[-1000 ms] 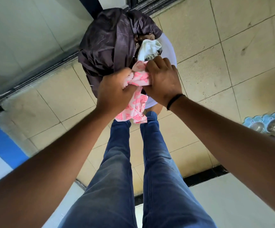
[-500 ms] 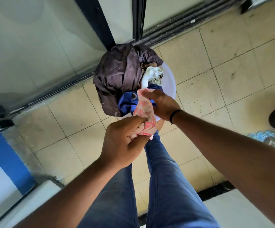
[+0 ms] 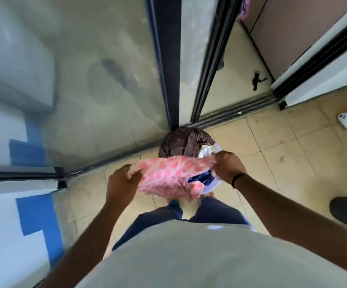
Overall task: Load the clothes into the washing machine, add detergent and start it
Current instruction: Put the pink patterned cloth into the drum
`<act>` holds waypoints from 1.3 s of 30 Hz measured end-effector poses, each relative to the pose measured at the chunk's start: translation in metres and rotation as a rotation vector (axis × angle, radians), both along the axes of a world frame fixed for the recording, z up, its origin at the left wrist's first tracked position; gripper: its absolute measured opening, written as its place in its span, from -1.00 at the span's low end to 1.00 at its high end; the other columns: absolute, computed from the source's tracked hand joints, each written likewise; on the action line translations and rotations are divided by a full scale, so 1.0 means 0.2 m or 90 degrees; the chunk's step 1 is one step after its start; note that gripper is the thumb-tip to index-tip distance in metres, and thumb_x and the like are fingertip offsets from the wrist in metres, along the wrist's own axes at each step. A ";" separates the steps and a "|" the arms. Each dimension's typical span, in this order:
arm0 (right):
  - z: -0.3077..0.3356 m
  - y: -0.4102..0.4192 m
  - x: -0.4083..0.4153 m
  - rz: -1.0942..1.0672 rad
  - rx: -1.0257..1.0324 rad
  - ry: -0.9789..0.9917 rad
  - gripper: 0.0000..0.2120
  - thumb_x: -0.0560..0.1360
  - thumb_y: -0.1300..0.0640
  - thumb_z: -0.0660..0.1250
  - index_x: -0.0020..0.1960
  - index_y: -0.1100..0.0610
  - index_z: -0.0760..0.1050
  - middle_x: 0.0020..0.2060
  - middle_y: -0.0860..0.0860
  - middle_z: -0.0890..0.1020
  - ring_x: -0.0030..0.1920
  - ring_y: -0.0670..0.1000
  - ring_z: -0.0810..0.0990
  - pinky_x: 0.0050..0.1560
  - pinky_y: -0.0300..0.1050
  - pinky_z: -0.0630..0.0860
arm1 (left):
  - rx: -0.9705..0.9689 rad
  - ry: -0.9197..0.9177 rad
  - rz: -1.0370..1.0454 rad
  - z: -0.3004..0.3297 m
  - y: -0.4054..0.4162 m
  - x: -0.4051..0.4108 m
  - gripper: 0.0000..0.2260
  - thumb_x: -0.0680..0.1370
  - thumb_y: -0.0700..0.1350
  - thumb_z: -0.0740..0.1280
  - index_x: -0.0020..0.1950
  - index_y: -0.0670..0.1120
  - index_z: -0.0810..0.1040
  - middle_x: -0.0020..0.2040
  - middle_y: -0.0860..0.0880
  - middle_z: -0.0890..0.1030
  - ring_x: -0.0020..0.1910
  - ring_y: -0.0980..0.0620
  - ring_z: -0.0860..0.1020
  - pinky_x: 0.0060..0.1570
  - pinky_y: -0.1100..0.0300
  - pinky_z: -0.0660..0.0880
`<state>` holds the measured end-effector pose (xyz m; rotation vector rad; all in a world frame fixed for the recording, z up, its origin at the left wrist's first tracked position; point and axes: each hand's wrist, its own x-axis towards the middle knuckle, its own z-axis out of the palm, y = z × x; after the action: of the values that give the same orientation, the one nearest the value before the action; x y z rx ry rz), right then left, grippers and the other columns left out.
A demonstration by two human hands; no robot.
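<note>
- Plainly, both sets of fingers are curled tight: the left hand [image 3: 121,185] bunches one end of the pink patterned cloth [image 3: 168,176] and the right hand [image 3: 228,167] pinches the other end, so the cloth hangs stretched between them
- The cloth sits in the air just above the white tub [image 3: 209,189], whose near rim shows beneath it; a loose corner droops toward the person's jeans [image 3: 216,210]
- Likely slip: the right-hand pinch holds only a thin edge, so a quick swing could pull it free and drop the cloth on the tiled floor [image 3: 272,146]
- The drooping corner could also drag the blue garment [image 3: 199,178] out of the tub
- The cloth looks thin, light and limp, pink with paler blotches, blurred by motion
- Beyond it, a dark brown garment [image 3: 181,142] and a white one [image 3: 206,150] heap in the tub, by the sliding glass door [image 3: 106,80]; no washing machine is clearly visible
</note>
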<state>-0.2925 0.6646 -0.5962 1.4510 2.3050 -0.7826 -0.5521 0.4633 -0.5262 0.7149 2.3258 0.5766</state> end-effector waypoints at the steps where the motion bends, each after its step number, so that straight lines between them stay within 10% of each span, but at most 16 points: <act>1: 0.03 0.01 0.01 -0.009 0.016 0.023 -0.82 0.51 0.14 0.29 0.03 0.23 0.56 0.03 0.23 0.62 0.03 0.26 0.60 -0.03 -0.01 0.50 | 0.003 0.005 0.055 0.00 -0.05 -0.06 -0.71 0.51 0.16 0.44 0.02 -0.05 0.68 -0.14 -0.05 0.71 -0.07 -0.12 0.67 -0.12 0.13 0.51; 10: 0.19 0.13 0.06 -0.002 0.087 0.122 -0.69 0.52 0.07 0.35 0.22 0.15 0.43 0.07 0.21 0.57 -0.03 0.30 0.61 -0.11 0.09 0.55 | 0.051 0.065 0.197 0.09 -0.23 -0.12 -0.81 0.48 -0.09 0.53 0.07 -0.02 0.70 -0.12 0.07 0.68 -0.08 0.01 0.64 0.00 0.05 0.56; 16: 0.35 0.28 -0.04 0.033 0.106 0.160 -0.81 0.55 -0.01 0.31 0.03 0.10 0.57 0.01 0.17 0.59 -0.05 0.25 0.61 -0.12 -0.02 0.51 | 0.034 0.125 0.352 0.17 -0.13 0.14 -0.83 0.58 -0.05 0.38 -0.04 -0.14 0.67 -0.19 -0.12 0.70 -0.27 -0.10 0.59 -0.34 0.17 0.39; 23: 0.61 0.10 -0.39 0.086 -0.188 0.315 -0.56 0.50 0.02 0.40 -0.45 0.12 0.30 -0.56 -0.02 0.35 -0.48 -0.01 0.35 -0.40 -0.08 0.24 | 0.170 0.079 0.449 0.31 -0.06 0.41 -0.87 0.54 -0.10 0.36 -0.11 -0.10 0.67 -0.28 -0.05 0.67 -0.29 -0.04 0.62 -0.26 0.11 0.52; 31: 0.88 -0.39 -0.63 0.213 -0.516 0.436 -0.79 0.59 0.12 0.32 -0.15 0.09 0.68 -0.23 0.03 0.71 -0.13 0.06 0.70 0.04 0.14 0.64 | 0.346 -0.094 0.410 0.59 -0.18 0.63 -0.79 0.47 -0.07 0.54 0.03 -0.13 0.67 -0.15 -0.13 0.70 -0.24 -0.06 0.67 -0.18 -0.03 0.63; 39: 1.02 -0.66 -0.73 0.309 -0.599 0.515 -0.81 0.57 0.17 0.31 -0.10 0.02 0.69 -0.17 0.15 0.72 -0.20 0.07 0.67 -0.18 -0.04 0.59 | 0.282 0.196 0.568 0.86 -0.57 0.60 -0.87 0.43 -0.20 0.54 -0.04 -0.06 0.72 -0.28 0.09 0.68 -0.34 0.21 0.62 -0.23 0.10 0.59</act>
<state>-0.4379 0.5330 -0.3916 0.1395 2.0206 -2.1294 -0.4324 0.3491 -0.3547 -0.1341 2.7814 1.4857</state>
